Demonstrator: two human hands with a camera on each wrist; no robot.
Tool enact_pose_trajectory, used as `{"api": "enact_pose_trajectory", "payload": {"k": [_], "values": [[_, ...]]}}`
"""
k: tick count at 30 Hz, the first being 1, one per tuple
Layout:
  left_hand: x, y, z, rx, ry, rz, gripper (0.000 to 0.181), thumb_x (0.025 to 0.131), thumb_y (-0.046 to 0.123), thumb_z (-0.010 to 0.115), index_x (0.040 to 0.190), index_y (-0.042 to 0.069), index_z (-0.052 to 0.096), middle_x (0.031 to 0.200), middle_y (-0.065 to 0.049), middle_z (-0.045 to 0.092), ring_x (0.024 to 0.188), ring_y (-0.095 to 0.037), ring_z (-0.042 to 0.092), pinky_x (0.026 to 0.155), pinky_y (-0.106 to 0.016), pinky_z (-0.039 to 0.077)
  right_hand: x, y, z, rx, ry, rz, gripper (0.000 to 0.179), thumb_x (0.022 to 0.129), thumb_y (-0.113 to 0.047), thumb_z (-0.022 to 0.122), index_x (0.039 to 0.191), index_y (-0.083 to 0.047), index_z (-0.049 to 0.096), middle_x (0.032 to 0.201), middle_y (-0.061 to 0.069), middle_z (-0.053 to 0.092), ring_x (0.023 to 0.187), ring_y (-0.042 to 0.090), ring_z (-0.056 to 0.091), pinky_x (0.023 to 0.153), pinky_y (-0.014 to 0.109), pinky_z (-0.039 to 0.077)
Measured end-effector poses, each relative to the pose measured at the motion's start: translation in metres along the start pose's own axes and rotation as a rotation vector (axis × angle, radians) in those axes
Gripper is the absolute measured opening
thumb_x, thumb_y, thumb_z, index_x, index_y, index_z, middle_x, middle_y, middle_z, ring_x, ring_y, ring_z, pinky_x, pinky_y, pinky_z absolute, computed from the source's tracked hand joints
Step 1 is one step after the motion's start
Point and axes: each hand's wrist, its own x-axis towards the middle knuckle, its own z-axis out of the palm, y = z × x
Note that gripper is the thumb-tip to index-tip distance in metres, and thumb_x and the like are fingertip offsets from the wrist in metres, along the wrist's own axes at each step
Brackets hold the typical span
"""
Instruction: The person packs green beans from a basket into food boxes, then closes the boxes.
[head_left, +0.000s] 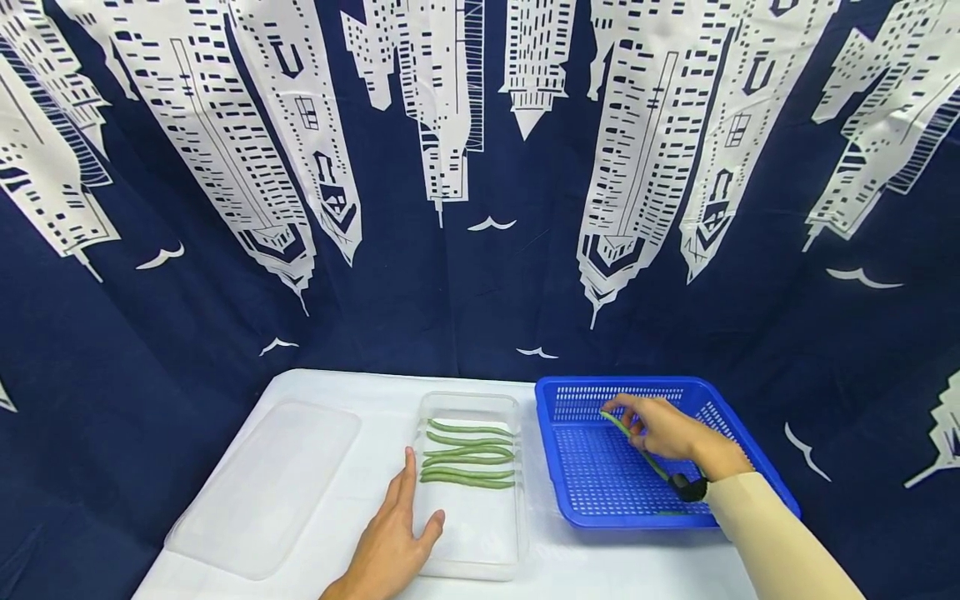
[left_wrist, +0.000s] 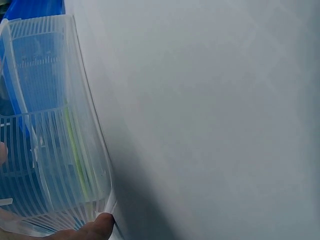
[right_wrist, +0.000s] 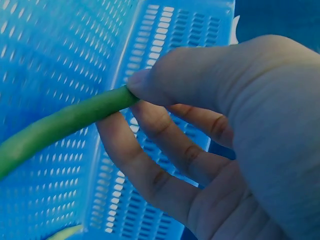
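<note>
Your right hand [head_left: 663, 429] pinches one green bean [right_wrist: 65, 120] near its end, thumb against fingertips, the other fingers bent and spaced apart; the bean slants from about ten o'clock at the fingertips down toward four o'clock under the hand; your left hand [head_left: 393, 529] has its fingers extended and thumb spread apart, with a fingertip at the wall of the clear container [head_left: 468, 533], on that container's eight o'clock side.

Around your right hand is the blue basket [head_left: 553, 467], with the pinched bean inside its outline; another bean [head_left: 671, 513] shows low in the basket, toward its six o'clock side, partly hidden; the basket's nine o'clock rim and the container's wall stand between that hand and the beans [head_left: 468, 455] lying crosswise in the container's twelve o'clock half.

Your right wrist, with a dark device [head_left: 686, 487] beneath it, and pale sleeve [head_left: 772, 533] come in from five o'clock, covering part of the basket's rim; your left hand reaches in from seven o'clock; a translucent lid [head_left: 266, 492] lies at the container's nine o'clock, apart from it, on the white table [head_left: 630, 567]; a navy cloth [head_left: 480, 292] printed with buildings fills twelve o'clock.
</note>
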Motion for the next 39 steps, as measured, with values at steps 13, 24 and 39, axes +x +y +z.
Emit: {"api": "enact_pose_trajectory", "payload": {"k": [13,24,39], "values": [[0.000,0.000,0.001,0.003,-0.008,-0.019,0.107,0.110,0.033,0.078,0.188,0.008,0.009,0.183,-0.031,0.040,0.158,-0.062,0.055,0.113,-0.081,0.057,0.009,-0.039,0.001,-0.024,0.027,-0.086,0.060,0.094,0.016,0.081,0.147,-0.011,0.073,0.119,0.007,0.082,0.102,0.018,0.078,0.085,0.040,0.069],[0.000,0.001,0.002,0.002,0.000,-0.014,0.109,0.109,0.032,0.079,0.188,0.008,0.008,0.182,-0.032,0.041,0.156,-0.064,0.056,0.112,-0.082,0.057,0.016,-0.071,0.001,-0.095,0.045,-0.192,0.059,0.094,0.014,0.082,0.147,-0.012,0.074,0.119,0.003,0.082,0.106,0.019,0.078,0.093,0.045,0.069],[0.000,0.002,0.000,0.009,-0.006,-0.027,0.109,0.109,0.035,0.079,0.189,0.010,0.009,0.183,-0.031,0.040,0.155,-0.063,0.058,0.111,-0.081,0.058,0.026,-0.113,0.009,-0.109,0.038,-0.333,0.054,0.096,0.013,0.082,0.145,-0.008,0.074,0.114,0.005,0.081,0.103,0.019,0.076,0.089,0.035,0.069]]}}
